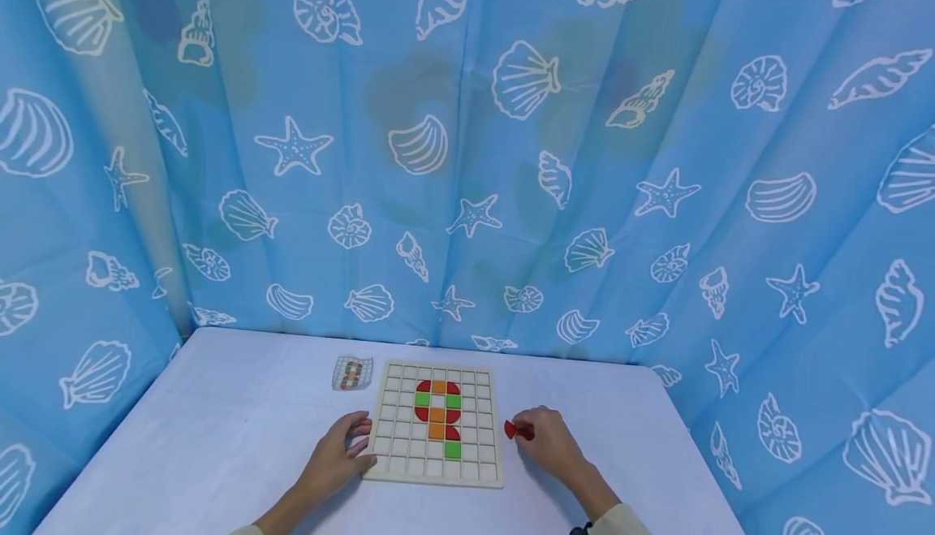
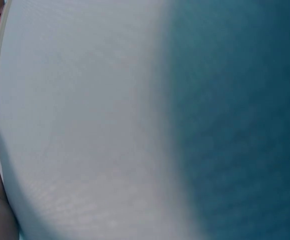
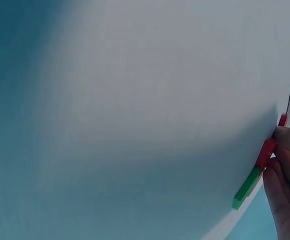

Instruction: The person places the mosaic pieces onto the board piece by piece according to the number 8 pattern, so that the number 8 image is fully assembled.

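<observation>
- My right fingers (image 3: pixel 280 187) are pinching a red piece (image 1: pixel 510 429), whose free end pokes out to their left, toward the board (image 1: pixel 434 482). I see more red tucked at their tips, and I can't tell whether that is a separate piece.
- A green piece (image 3: pixel 246 189) shows beside those fingers in the right wrist view (whether they hold it or it rests on the table (image 1: pixel 256 437), I can't say).
- My left fingers (image 1: pixel 355 418) are relaxed, not clenched, resting along the board's near-left edge with the thumb at the corner. I judge that a good brace: light pressure should stop the board sliding without tilting it.
- The board lies flat between both sets of fingers, touching the left ones and just beside the right ones. Its red, green and orange tiles (image 1: pixel 437 415) sit to the right of the left fingers.
- A small picture sheet (image 1: pixel 352 374) lies beyond the left fingers; I'd check shape and direction against it (its detail is too small for me here).
- To handle the red piece well, I'd turn its rounded side first, then lower it level into a cell, pinching high so my fingertips don't nudge the neighbouring tiles.
</observation>
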Demonstrator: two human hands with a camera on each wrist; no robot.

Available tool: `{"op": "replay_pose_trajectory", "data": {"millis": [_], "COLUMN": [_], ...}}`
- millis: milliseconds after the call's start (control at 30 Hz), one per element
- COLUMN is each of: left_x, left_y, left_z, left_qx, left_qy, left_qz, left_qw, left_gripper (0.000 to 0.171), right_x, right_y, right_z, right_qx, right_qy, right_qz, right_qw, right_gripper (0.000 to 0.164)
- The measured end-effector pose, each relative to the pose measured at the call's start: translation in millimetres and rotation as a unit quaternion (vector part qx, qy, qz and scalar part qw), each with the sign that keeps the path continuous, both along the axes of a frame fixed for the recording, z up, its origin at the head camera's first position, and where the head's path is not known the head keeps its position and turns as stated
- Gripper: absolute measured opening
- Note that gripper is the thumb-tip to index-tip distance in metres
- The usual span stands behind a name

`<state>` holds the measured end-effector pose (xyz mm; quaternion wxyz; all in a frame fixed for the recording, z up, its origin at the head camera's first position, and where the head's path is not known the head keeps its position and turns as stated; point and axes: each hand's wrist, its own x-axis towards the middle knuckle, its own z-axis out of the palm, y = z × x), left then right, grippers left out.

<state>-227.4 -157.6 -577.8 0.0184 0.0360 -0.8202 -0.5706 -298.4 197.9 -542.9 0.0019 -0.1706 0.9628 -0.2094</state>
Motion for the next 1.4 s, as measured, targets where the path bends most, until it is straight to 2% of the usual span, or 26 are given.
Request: {"op": "replay_pose_trajectory", "data": {"millis": [267,433,567,833,1133,1400], "left_x": [0.5,0.3,0.5,0.7,0.3,1.4], "left_y": [1.2,1.4,1.1,1.4,0.4,0.4], "left_z": [-1.3,-1.4,-1.3,-0.4,-2.2,1.2], "left_qx": [-0.001,0.000,0.002,-0.003,-0.002,-0.001], "left_qy": [0.005,0.007,0.013,0.010,-0.003,0.000], "left_qz": [0.002,0.000,-0.003,-0.003,0.003,-0.001], "left_qw": [1.0000,1.0000,0.9999,0.9999,1.0000,1.0000], "left_gripper": [0.072,0.072,0.071,0.071,0.071,0.071], "right_x": [-3.3,-3.2,-2.8,-1.2,0.3,-1.2], "right_y": [9.5,9.1,8.1,8.4,7.1,6.3], "right_z": [-1.8,-0.8,-1.7,-4.9,-8.7,-8.4], "right_qx": [-0.015,-0.021,-0.028,-0.029,-0.029,-0.039], "right_qy": [-0.011,-0.022,-0.012,-0.017,-0.005,-0.006], "right_qz": [-0.002,0.022,0.034,0.004,-0.006,-0.019], "right_qw": [1.000,0.999,0.999,0.999,1.000,0.999], "right_gripper": [0.028,0.030,0.032,0.033,0.039,0.036]}}
